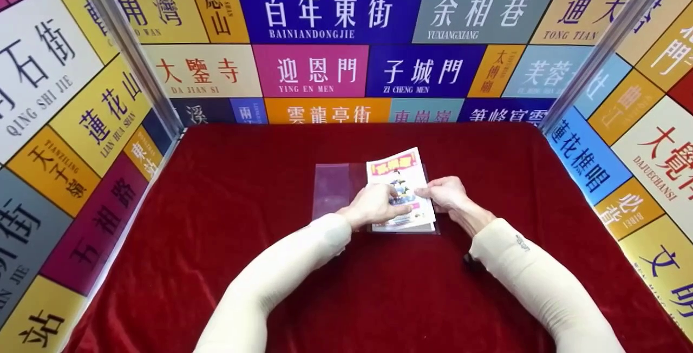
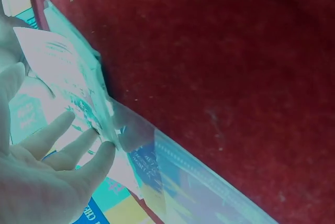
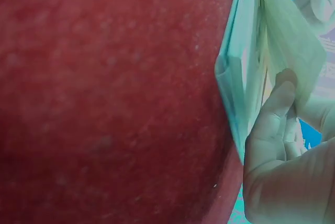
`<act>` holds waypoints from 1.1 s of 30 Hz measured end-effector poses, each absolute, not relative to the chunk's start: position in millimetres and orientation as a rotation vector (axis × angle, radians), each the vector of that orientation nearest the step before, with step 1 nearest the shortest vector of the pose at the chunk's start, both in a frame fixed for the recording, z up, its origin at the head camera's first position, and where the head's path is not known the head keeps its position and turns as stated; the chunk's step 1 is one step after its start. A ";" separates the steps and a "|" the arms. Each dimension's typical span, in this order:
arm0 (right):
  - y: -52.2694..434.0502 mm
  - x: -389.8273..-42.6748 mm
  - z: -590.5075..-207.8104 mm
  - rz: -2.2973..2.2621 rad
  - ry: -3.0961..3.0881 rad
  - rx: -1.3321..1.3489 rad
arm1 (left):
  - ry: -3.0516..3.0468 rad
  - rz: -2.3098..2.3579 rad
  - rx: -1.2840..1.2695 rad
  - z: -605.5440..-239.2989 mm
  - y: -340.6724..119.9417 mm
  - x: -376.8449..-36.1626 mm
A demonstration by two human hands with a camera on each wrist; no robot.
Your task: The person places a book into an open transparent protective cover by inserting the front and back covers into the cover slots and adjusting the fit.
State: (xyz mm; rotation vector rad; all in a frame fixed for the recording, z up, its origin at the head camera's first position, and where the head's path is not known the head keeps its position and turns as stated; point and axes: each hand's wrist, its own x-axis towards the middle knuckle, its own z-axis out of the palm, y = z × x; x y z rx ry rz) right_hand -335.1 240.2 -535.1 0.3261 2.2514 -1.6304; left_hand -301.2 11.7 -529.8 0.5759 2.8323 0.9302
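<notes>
A thin booklet (image 1: 394,170) with a colourful printed page lies on the red cloth, slightly tilted. Its clear plastic cover (image 1: 331,186) is folded out flat to the left. My left hand (image 1: 372,204) rests over the page's left half with fingers spread and fairly straight. At the right edge, my right hand (image 1: 448,195) pinches a page between thumb and fingers. In the right wrist view that page (image 3: 296,41) stands lifted away from the thicker stack beneath (image 3: 238,88). The left wrist view shows the left fingers (image 2: 65,130) against the printed sheet.
A dark red velvet cloth (image 1: 243,277) covers the table. Colourful panels with Chinese lettering (image 1: 330,9) stand at the back and on both sides, with metal posts (image 1: 127,50) at the corners. A small black object (image 1: 468,259) shows under the right cuff.
</notes>
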 end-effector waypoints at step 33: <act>162.9 -314.8 -509.2 -1.782 2.059 -0.212 | 2.036 1.970 -0.108 -499.7 -20.8 -328.9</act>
